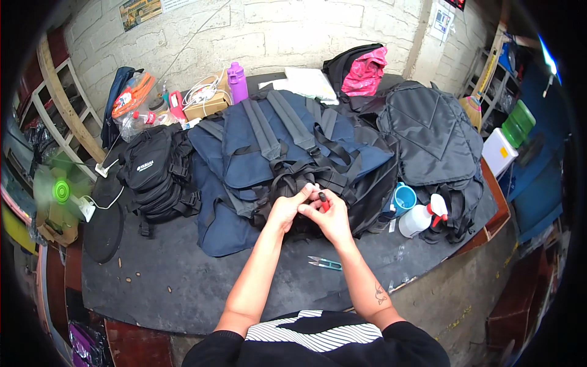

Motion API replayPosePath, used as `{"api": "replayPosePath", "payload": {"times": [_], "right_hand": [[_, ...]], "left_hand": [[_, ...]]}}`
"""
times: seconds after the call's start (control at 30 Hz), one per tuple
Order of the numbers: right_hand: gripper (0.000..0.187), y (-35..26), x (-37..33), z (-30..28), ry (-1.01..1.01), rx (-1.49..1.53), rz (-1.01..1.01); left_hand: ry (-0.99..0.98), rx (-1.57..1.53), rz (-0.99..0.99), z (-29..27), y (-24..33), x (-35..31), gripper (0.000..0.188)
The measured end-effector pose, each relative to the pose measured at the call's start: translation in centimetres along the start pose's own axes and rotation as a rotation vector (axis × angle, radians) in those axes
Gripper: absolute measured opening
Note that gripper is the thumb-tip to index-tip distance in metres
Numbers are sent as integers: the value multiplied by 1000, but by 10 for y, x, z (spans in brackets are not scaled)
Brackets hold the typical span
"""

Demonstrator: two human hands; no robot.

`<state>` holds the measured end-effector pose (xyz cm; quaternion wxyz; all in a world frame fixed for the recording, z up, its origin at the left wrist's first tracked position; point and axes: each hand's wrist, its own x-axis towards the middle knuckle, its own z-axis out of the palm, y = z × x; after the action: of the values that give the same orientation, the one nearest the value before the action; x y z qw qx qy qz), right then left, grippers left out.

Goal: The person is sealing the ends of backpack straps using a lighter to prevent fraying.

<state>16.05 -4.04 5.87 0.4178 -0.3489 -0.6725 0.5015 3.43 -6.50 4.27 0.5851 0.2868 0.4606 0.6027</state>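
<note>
Both hands meet over a heap of navy and black backpacks at the middle of the table. My right hand [331, 221] is closed around a small red lighter [324, 202] with a black end. My left hand [287, 210] is closed in a pinch, its fingertips close to the right hand's, and what they hold is too small to make out. Bunched black straps [293, 177] lie just beyond the fingers, on the navy backpack [244, 147]. Thread snips [324, 263] with a teal handle rest on the table, nearer to me than the hands.
A black backpack [156, 168] stands left, another [431, 134] right. Near the right edge are a blue mug [404, 198] and a white spray bottle [416, 220]. A purple bottle [237, 82] and cardboard box [208, 105] stand behind. A green fan [61, 191] is far left.
</note>
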Motion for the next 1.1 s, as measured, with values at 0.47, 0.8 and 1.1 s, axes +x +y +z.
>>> {"api": "replayPosePath", "payload": {"times": [0.47,0.8,1.1], "right_hand": [[17,17,4,-7,245,585,94],[13,39,3,9,210,319,-197],[19,28,3,2,73,-273,-269]], "left_hand": [[36,-205,52,-5,-6,2,34],[82,-275,-109,-7,-9,19,35],[-154,-262,-100,-15,3,16,27]]}}
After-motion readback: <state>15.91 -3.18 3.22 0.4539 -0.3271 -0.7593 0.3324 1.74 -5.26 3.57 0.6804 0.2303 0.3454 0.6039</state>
